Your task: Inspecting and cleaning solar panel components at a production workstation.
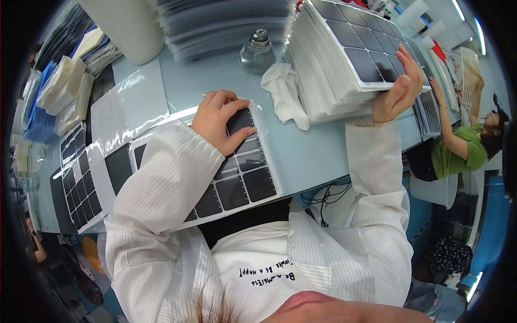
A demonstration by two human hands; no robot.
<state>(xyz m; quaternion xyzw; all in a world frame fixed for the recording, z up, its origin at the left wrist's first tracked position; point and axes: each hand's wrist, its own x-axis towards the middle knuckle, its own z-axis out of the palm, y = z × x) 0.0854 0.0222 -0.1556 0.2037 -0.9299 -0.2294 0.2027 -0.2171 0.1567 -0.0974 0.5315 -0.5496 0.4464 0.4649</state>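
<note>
My left hand rests on a white-bordered sheet of black rounded squares at the table's near edge. Its thumb and index finger are spread apart near the sheet's right border. My left sleeve covers part of the sheet. At the right, my right hand is at the near right corner of a tall stack of similar sheets. Its fingers point upward, stretched along the stack's edge, with the thumb close to the top sheet. Whether a sheet edge lies between thumb and fingers cannot be made out.
A glass bottle with a metal top and a crumpled white cloth stand left of the stack. Behind are piled clear sheets and a white roll. Another gridded sheet lies left. A person in green works at right.
</note>
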